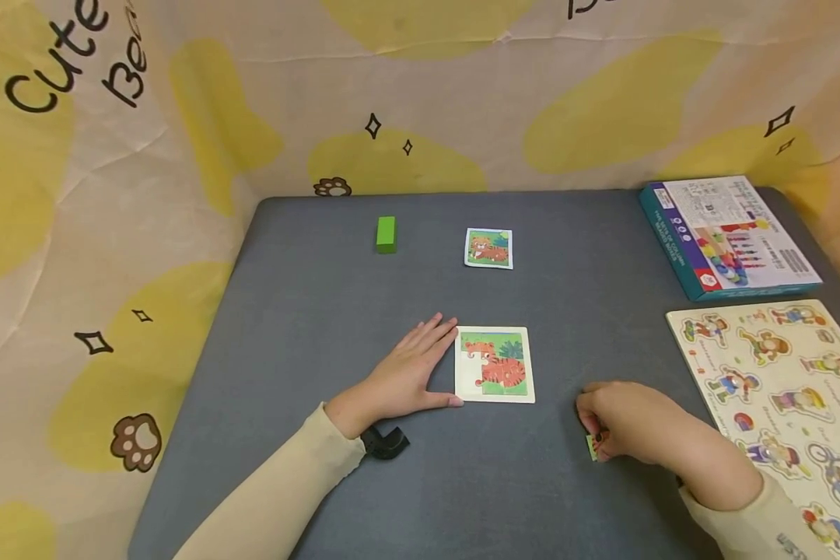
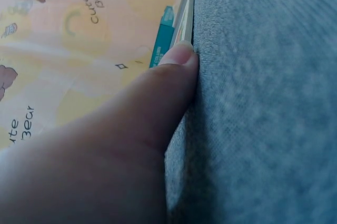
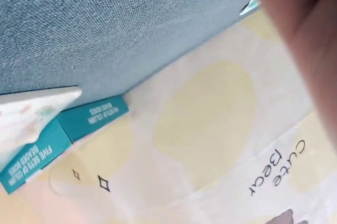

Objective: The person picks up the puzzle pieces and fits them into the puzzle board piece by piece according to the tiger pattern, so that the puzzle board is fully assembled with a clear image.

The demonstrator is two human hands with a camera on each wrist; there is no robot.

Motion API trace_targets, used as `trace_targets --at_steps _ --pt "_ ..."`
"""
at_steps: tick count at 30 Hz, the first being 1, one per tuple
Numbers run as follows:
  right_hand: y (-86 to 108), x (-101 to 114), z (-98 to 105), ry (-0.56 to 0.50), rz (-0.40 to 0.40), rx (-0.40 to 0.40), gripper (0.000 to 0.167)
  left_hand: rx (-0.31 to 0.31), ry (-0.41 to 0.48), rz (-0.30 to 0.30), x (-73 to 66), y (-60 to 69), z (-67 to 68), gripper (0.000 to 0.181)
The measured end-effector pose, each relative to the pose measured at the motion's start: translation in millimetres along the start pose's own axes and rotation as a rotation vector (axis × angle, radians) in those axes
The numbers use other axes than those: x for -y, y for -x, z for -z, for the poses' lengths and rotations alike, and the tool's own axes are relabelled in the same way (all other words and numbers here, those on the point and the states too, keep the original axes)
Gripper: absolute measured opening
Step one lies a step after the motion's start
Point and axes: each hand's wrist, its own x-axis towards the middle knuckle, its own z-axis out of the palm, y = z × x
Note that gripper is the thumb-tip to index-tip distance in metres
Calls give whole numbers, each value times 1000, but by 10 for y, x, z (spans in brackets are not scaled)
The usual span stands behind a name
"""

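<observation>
In the head view, a square puzzle board [image 1: 470,386] with a tiger picture lies mid-table; its lower-left part is bare white. My left hand [image 1: 409,377] spreads flat at the board's left side, fingertips and thumb touching its edge. The left wrist view shows that thumb against the thin side of the board [image 2: 184,28]. To the right of the board, my right hand [image 1: 630,420] pinches a small puzzle piece [image 1: 592,448] low over the table; fingers hide most of it. Whether the piece touches the table I cannot tell.
Behind the board lies a small tiger picture card [image 1: 488,249], with a green block [image 1: 386,235] left of it. A teal-sided box [image 1: 735,237] sits at the back right. Nearer, a large picture board [image 1: 728,354] lies by my right arm. Printed cloth [image 1: 448,101] hangs behind.
</observation>
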Motion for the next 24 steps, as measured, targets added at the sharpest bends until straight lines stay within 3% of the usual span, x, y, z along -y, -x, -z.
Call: trace_targets --at_steps 4,8,15,24 --pt "-61 -20 102 -210 124 29 38 3 -6 0 -2 -2 1 109" --pt "-175 46 215 -370 129 -39 23 -5 -5 -5 5 -2 -6 109" --pt "-399 242 333 -406 26 -236 17 -19 -3 -7 19 6 -15 108" --pt "-628 428 346 -396 -22 -343 14 -7 2 -12 18 9 -13 107"
